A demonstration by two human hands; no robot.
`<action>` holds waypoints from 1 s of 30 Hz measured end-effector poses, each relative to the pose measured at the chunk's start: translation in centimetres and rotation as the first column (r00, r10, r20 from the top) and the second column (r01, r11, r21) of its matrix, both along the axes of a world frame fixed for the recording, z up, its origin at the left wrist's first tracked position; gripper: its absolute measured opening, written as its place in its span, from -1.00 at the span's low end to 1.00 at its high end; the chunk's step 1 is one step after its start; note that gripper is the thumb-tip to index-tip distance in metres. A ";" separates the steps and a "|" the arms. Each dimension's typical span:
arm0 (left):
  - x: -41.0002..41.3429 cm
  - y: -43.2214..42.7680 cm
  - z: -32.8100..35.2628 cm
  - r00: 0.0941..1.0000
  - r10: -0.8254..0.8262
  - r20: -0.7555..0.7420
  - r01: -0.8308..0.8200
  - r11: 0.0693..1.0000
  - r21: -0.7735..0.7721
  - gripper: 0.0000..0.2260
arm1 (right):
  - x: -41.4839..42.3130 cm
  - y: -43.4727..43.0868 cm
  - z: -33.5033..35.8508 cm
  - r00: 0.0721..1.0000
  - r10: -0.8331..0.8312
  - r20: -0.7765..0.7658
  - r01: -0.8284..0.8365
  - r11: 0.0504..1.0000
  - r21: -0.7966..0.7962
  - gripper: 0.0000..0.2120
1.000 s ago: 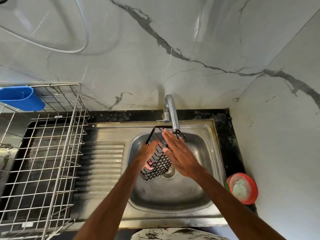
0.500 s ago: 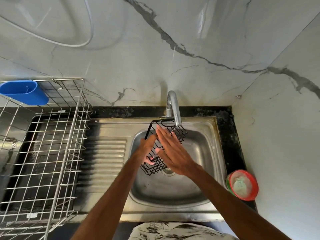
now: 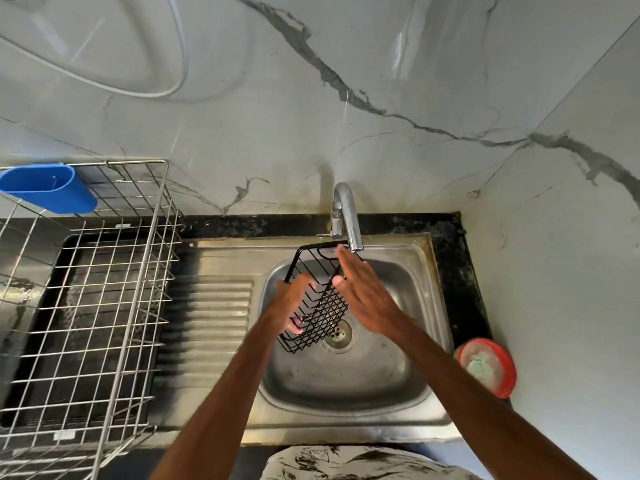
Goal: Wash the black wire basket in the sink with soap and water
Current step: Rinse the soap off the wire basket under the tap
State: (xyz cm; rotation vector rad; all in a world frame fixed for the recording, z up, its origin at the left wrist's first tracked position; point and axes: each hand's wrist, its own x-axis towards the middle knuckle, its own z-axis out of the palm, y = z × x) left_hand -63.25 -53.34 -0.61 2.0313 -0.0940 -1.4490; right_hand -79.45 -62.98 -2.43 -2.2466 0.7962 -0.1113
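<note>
Starting at the far left, looking at a silver wire dish rack standing on the black counter, with a blue plastic holder hanging on its back left corner. Moving right, passing over the ridged steel drainboard and arriving at the basin of the sink. Reaching in from the bottom edge with both bare forearms, above a strip of patterned cloth.

Holding the black wire basket above the basin, clear of its bottom and steeply tilted, with the upper end just beside the spout of the tap and the lower end hanging near the drain. Gripping the basket's left side with the left hand, with the thumb lying along the outer edge and the fingers curling underneath, fingertips showing through the mesh. Pressing the right hand flat against the basket's right side, with the fingers straight and close together, pinching nothing, and pointing up toward the spout. Not being able to tell whether water is running from the tap.

Finishing at the far right, finding a round red dish holding something pale green, sitting on the counter near the sink's front right corner and close against the marble wall.
</note>
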 end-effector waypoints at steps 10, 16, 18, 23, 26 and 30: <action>-0.4 0.6 0.4 0.999 0.037 -0.008 -0.037 0.999 0.012 -0.43 | 1.4 -3.6 0.7 0.951 -0.307 -0.042 0.285 0.810 0.513 -0.73; 0.3 2.1 0.3 0.998 0.015 -0.062 -0.016 1.000 -0.006 -0.68 | 2.7 -5.2 0.7 0.908 -0.361 -0.212 0.384 0.514 0.767 -0.47; 0.6 2.6 0.1 0.996 0.014 -0.085 -0.018 0.999 -0.046 -0.82 | 3.2 -5.1 1.4 0.895 -0.377 -0.236 0.389 0.404 0.828 -0.43; 2.1 3.1 -0.8 0.960 0.195 -0.203 -0.198 0.980 0.005 -0.53 | 3.5 -5.4 1.9 0.914 -0.324 -0.242 0.353 0.346 0.869 -0.35; 3.1 3.7 -1.2 0.922 0.262 -0.284 -0.276 0.961 -0.007 -0.54 | 2.9 -6.2 2.2 0.949 -0.273 -0.161 0.263 0.398 0.879 -0.42; 3.6 4.3 -2.0 0.915 0.226 -0.335 -0.266 0.961 -0.079 -0.35 | 2.6 -6.6 3.2 0.976 -0.186 -0.111 0.193 0.505 0.841 -0.45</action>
